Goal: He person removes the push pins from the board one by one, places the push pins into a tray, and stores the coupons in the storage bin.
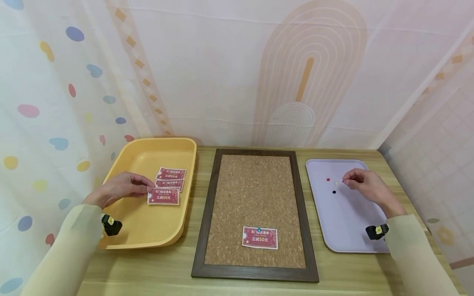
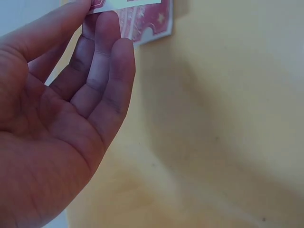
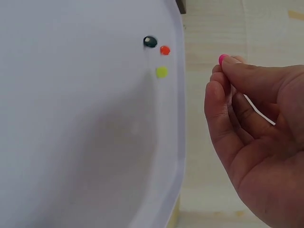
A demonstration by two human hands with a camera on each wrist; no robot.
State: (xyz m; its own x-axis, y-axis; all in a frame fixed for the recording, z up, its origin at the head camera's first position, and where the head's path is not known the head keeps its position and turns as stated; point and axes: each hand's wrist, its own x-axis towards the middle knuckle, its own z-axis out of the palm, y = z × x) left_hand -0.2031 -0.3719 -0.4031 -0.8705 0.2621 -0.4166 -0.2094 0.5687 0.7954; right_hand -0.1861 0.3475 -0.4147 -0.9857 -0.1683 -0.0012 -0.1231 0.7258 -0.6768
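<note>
Over the yellow tray, my left hand (image 1: 124, 189) pinches the edge of a red and white paper coupon (image 1: 163, 196) between thumb and fingers. Two more coupons (image 1: 170, 173) lie overlapping in the tray just behind it. My right hand (image 1: 366, 187), above the lilac tray, pinches a small pink thumbtack (image 3: 222, 59) between thumb and fingertip. Black (image 3: 150, 42), red (image 3: 165, 50) and yellow (image 3: 162, 72) thumbtacks lie on that tray near the hand. Between the hands, a framed cork board (image 1: 255, 193) carries one coupon (image 1: 260, 239) near its front edge, with a blue thumbtack (image 1: 259, 230) at its top.
The deep yellow tray (image 1: 148, 245) stands at the left of the wooden table (image 1: 148, 271). At the right is the shallow lilac tray (image 1: 352, 242). A patterned curtain (image 1: 222, 82) hangs behind the table and along both sides.
</note>
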